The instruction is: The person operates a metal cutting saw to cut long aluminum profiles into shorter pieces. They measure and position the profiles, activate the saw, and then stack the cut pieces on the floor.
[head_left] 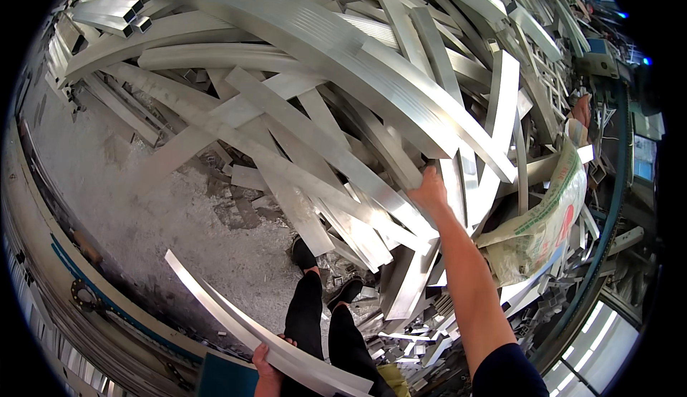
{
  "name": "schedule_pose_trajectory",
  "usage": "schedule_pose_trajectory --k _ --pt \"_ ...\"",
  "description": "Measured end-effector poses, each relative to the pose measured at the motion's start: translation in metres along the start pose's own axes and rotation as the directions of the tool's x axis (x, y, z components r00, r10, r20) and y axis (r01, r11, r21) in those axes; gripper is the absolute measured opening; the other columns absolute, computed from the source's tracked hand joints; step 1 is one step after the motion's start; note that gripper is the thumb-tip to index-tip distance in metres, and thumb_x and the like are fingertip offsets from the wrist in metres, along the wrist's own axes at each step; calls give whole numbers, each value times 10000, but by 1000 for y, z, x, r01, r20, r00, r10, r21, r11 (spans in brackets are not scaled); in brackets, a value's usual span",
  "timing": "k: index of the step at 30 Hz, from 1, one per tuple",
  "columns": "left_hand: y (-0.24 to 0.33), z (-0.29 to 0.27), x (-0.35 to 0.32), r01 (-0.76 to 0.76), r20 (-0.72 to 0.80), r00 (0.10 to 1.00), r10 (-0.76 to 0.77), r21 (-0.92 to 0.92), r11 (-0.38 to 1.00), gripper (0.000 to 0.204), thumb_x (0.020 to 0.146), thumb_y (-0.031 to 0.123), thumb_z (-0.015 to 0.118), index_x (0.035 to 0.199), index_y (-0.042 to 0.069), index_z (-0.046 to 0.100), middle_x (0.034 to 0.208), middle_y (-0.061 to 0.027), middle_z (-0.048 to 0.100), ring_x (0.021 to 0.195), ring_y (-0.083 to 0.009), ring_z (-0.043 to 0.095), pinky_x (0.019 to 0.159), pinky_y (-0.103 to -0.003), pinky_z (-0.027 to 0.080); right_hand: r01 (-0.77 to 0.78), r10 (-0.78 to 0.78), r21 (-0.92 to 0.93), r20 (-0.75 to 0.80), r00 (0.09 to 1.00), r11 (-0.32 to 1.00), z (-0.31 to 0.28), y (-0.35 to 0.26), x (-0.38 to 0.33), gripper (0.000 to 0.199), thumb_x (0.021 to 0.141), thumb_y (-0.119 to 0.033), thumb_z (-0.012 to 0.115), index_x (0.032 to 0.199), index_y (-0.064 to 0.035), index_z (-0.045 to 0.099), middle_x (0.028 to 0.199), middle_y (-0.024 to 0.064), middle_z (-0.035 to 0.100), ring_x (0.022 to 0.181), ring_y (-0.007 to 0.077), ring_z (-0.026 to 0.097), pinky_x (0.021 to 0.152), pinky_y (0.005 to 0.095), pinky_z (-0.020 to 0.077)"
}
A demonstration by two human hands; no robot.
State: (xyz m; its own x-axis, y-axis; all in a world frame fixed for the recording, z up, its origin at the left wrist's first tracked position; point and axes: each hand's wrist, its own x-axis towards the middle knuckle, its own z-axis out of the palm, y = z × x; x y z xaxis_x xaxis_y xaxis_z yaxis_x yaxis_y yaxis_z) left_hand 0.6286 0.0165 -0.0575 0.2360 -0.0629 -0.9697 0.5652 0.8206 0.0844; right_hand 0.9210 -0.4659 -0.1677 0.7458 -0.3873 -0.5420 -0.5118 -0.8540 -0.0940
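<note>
My left hand (268,365), low in the picture near my legs, is closed around a long silvery metal profile (304,361). That profile slants from the left-middle floor down toward the lower edge. Reaching forward, my right hand (429,191) is at the right side of a heap of metal profiles (322,153). Its fingers are wrapped round the end of one flat grey profile (386,150), which lies among the others. Part of these fingers is hidden behind the hand. A wide ribbed profile (300,25) lies across the top of the heap.
A white and green woven sack (537,218) rests right of my right arm. Short metal offcuts (429,325) cover the floor beside my feet. Concrete floor (157,218) shows at left, bordered by a long machine rail (122,311). A blue-green frame (608,204) curves along the right.
</note>
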Motion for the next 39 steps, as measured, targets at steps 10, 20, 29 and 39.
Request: schedule_pose_trajectory --k 10,20,29,39 --pt "-16 -4 3 46 -18 999 -45 56 997 578 744 415 597 1042 -80 600 927 -222 641 906 -366 632 935 -503 488 -246 212 38 396 893 968 -114 68 -135 647 515 -171 768 1085 47 551 985 261 642 961 401 631 799 426 516" --pt "-23 -14 10 52 -21 999 -50 121 991 627 730 482 575 980 -91 611 888 -252 649 850 -390 627 907 -502 498 125 -127 212 -5 992 969 -189 158 -222 576 624 -360 837 1080 -54 663 1009 142 684 913 282 665 825 366 517" --pt "-15 9 -3 8 -13 1000 -5 270 963 640 730 473 567 1027 -93 587 932 -234 627 883 -380 625 907 -526 498 250 -264 -263 -19 964 932 -206 113 -17 443 504 -422 840 897 -231 769 1588 174 162 1467 416 54 1150 608 110" --pt "-32 11 -20 91 -133 988 -72 143 986 646 749 475 555 1059 -91 581 969 -246 630 948 -387 613 952 -510 487 370 -362 54 -119 925 928 -126 125 -48 598 502 -348 850 967 -8 691 1171 228 506 1066 381 530 880 423 481"
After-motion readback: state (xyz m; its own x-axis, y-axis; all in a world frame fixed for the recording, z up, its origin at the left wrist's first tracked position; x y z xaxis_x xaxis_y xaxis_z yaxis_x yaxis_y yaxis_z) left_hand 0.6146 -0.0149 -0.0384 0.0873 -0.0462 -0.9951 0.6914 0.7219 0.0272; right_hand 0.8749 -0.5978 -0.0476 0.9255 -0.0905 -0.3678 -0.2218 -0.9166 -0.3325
